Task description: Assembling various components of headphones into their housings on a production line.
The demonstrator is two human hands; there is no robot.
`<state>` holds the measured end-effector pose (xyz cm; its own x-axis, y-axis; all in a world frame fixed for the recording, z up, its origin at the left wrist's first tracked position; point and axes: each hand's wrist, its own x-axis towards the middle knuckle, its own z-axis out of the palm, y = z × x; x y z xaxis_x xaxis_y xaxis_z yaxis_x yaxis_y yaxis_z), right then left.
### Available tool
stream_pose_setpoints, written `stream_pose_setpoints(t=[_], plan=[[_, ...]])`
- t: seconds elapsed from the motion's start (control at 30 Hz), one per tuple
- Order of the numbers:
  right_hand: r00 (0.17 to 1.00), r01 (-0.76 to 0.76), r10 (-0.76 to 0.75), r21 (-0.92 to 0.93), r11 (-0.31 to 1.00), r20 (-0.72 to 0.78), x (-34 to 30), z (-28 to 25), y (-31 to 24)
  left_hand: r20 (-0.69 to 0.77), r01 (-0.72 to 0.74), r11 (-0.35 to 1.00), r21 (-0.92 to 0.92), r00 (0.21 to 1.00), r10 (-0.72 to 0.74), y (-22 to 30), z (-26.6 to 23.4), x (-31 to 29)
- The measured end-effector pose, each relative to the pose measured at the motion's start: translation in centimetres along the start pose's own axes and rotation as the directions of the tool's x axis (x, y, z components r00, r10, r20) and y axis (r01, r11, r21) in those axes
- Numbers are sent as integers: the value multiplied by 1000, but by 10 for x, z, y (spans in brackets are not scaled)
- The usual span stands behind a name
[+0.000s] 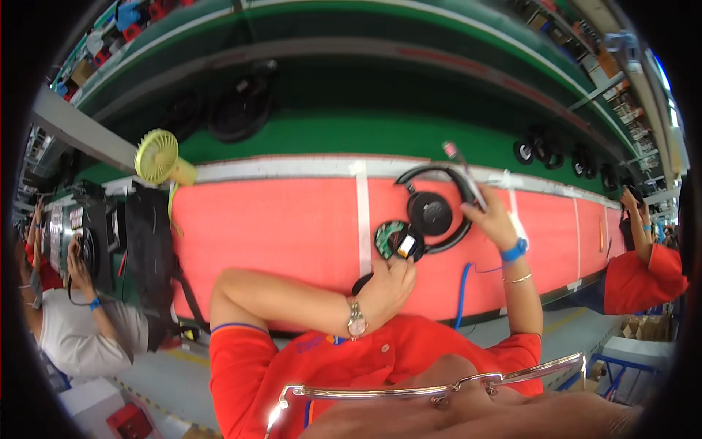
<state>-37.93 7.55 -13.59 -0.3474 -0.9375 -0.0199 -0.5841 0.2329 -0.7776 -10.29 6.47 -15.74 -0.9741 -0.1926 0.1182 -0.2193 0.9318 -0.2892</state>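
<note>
Yellow fan (156, 158) at far L edge of mat; blue cord (462, 294) near the front edge, R of the headphones (430, 214). More blk headphones (537, 148) on green surface (329, 139) beyond. Nothing between hands and work. R hand (497, 219) clamps pen-like tool w/ pink end, fingers together on it, next to headband. L hand (387, 289): fingers curled at lower edge of opened ear cup (387, 240), green PCB exposed; can't tell if gripping. Headphones lie on pink mat (263, 227), btwn hands & far edge. Co-workers both sides.
</note>
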Motion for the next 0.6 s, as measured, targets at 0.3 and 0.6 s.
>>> stream_pose_setpoints(t=[0.3,0.6], plan=[[973,-203,54,713,671,226,37,-13,-15,-13,97,894,-437,993,-114,-60,-24,19],[838,536,-477,239,809,-265,97,62,3,-278,396,829,-395,809,-519,-198,71,57]])
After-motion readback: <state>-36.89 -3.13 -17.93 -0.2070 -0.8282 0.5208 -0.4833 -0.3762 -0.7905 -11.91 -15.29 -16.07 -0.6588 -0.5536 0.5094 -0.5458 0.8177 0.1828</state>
